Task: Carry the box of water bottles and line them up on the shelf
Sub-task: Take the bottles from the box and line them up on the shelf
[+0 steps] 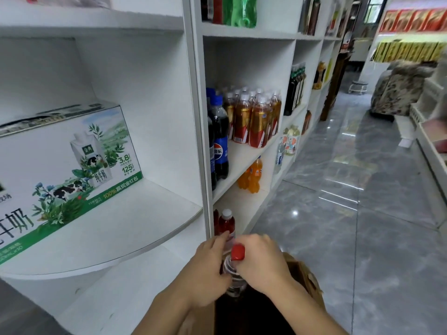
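A clear water bottle with a red cap (238,252) is held upright between both hands, just above the open cardboard box (307,281) at the bottom of the view. My left hand (208,269) wraps the bottle's left side. My right hand (262,258) grips its neck and shoulder from the right. Behind the hands, on the lowest shelf (244,206), stands a red-liquid bottle with a white cap (227,222). The box's inside is dark and its contents are hidden.
A milk carton case (65,163) fills the curved white corner shelf at left. Cola bottles (219,141), amber tea bottles (256,119) and orange soda (252,176) stand on the shelves above. A glossy grey tiled aisle (350,213) runs right, with another shelf unit along its far edge.
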Demonstrator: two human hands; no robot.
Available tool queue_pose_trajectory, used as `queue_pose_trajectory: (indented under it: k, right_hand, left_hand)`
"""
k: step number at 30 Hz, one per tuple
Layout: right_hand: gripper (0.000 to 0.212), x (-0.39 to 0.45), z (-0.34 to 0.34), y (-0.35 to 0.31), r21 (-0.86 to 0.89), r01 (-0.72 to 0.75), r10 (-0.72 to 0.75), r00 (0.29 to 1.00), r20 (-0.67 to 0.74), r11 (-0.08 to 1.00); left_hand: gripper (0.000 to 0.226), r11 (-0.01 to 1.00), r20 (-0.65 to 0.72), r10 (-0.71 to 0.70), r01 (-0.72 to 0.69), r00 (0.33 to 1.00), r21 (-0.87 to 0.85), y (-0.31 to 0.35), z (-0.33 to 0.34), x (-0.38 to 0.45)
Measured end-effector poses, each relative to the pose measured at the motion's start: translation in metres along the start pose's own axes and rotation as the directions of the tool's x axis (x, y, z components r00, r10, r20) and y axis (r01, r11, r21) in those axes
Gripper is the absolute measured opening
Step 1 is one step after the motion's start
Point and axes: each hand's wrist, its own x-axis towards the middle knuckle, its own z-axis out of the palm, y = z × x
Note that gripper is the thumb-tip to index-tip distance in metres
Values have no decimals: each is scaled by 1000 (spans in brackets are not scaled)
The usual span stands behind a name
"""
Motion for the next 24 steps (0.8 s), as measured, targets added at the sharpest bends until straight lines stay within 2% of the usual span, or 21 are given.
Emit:
queue_pose_trajectory:
  k: [3,5,8,12,14,19,22,24]
  right_hand:
    - [38,-4,-61,-30,94,56,-41,986,-162,994]
    - [41,-7,-96,-50,194,128,-71,959,-274,973]
    - [42,-13,-134,-77,315,271,-117,894,-433,910]
    - [46,-21,-169,-111,385,511,-226,780,-583,769]
    - [58,-21,-182,-121,440,589,-278,759,-588,678]
    - [109,-24,-204,-143,614,653,-482,751,-451,443]
    - [121,-27,-220,-163,594,676,-530,726,-438,435]
    - [118,-26,-232,-181,571,698,-534,708,-462,431]
  left_hand:
    - [80,986,18,68,-64,998,-151,15,-18,-4]
    - [79,967,-38,77,-84,996,-240,26,-30,-6]
    - [72,945,-235,79,-148,969,-291,48,-51,-12]
    - [57,930,-440,129,-263,889,-258,82,-93,-30]
    - [58,914,-507,167,-325,846,-241,100,-119,-39]
    - [69,860,-634,320,-497,704,-117,153,-198,-70]
    - [74,821,-660,387,-567,644,-72,178,-238,-85]
    - [83,808,-655,408,-586,636,-66,188,-259,-93]
